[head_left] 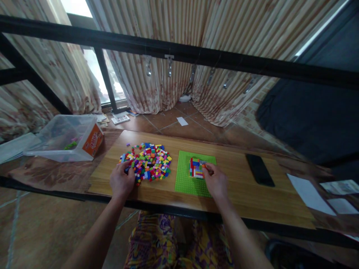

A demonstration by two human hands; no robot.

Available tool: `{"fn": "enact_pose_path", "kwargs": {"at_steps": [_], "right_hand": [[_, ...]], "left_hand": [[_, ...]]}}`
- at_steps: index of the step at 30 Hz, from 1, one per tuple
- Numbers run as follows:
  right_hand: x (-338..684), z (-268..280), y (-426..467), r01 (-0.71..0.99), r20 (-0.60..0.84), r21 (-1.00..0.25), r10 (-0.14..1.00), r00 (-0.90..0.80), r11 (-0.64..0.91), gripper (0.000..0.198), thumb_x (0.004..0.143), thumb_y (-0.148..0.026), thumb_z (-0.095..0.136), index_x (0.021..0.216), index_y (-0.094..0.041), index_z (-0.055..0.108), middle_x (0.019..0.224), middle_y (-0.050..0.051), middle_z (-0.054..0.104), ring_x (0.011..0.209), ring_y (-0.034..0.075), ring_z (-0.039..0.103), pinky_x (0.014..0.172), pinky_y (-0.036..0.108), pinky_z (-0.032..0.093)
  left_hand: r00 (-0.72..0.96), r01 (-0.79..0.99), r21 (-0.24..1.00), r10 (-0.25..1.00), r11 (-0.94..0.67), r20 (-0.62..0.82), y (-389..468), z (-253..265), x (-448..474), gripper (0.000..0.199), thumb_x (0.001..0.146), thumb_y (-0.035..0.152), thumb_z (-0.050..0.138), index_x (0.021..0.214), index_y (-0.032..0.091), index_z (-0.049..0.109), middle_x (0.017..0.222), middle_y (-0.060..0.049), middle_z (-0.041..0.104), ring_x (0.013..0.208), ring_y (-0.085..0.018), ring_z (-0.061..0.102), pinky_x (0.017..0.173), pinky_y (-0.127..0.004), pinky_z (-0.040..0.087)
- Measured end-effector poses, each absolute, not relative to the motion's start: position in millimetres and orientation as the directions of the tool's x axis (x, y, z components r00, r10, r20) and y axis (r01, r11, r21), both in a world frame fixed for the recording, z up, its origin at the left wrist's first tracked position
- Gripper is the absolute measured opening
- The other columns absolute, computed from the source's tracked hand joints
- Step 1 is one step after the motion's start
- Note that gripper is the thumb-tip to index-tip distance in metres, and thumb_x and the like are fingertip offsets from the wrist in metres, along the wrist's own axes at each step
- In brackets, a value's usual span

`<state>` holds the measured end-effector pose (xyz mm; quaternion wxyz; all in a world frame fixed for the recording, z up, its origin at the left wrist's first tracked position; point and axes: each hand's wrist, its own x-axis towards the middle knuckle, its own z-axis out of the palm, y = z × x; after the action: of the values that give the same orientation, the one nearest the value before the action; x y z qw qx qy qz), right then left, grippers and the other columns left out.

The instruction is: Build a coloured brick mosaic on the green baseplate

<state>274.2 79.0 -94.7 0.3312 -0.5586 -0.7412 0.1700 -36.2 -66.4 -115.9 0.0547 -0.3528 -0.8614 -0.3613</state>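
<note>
On the bright green baseplate [183, 179] stands a small, low structure of building bricks [197, 170] in red, blue, white and other colours. My right hand [217, 181] is over its right side, thumb and forefinger pinched on a small brick, which the fingers mostly cover. A loose pile of small multicoloured bricks [153, 162] lies to the left of the baseplate. At the pile's near left edge rests my left hand [122, 181], fingers bent toward the bricks, with a gap between thumb and forefinger. Its other fingertips are partly hidden.
A black phone [260, 170] lies on the wooden board [238, 194], right of the baseplate. Left of the board is a clear plastic box [60, 138] with an orange label. White paper [310, 194] lies at the right. A dark metal bar [179, 50] crosses beyond the table.
</note>
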Motion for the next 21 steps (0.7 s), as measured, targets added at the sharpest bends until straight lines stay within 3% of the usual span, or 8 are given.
{"fn": "enact_pose_path", "kwargs": {"at_steps": [9, 15, 21], "right_hand": [[268, -99, 75, 0.642, 0.297, -0.659, 0.919, -0.257, 0.393, 0.028, 0.085, -0.039, 0.052, 0.098, -0.020, 0.069, 0.096, 0.009, 0.070, 0.083, 0.022, 0.064, 0.078, 0.038, 0.049], [256, -95, 80, 0.609, 0.353, -0.588, 0.847, -0.398, 0.532, 0.025, 0.087, -0.035, 0.049, 0.091, -0.023, 0.070, 0.096, 0.007, 0.068, 0.091, 0.023, 0.061, 0.084, 0.040, 0.047], [256, -98, 85, 0.610, 0.379, -0.573, 0.837, -0.394, 0.547, 0.023, 0.086, -0.032, 0.051, 0.091, -0.024, 0.072, 0.094, 0.007, 0.064, 0.091, 0.023, 0.059, 0.084, 0.040, 0.046]], "left_hand": [[-0.746, 0.647, 0.580, 0.569, 0.496, 0.346, -66, -119, -37, 0.027, 0.079, 0.026, 0.053, 0.101, 0.018, 0.067, 0.099, -0.009, 0.069, 0.093, -0.025, 0.063, 0.086, -0.038, 0.049], [-0.752, 0.640, 0.579, 0.567, 0.505, 0.336, -67, -118, -37, 0.027, 0.079, 0.026, 0.053, 0.101, 0.019, 0.068, 0.100, -0.009, 0.069, 0.093, -0.025, 0.063, 0.085, -0.037, 0.049], [-0.748, 0.642, 0.585, 0.570, 0.495, 0.339, -66, -117, -35, 0.026, 0.079, 0.026, 0.053, 0.100, 0.019, 0.067, 0.099, -0.009, 0.069, 0.092, -0.025, 0.063, 0.085, -0.037, 0.049]]}}
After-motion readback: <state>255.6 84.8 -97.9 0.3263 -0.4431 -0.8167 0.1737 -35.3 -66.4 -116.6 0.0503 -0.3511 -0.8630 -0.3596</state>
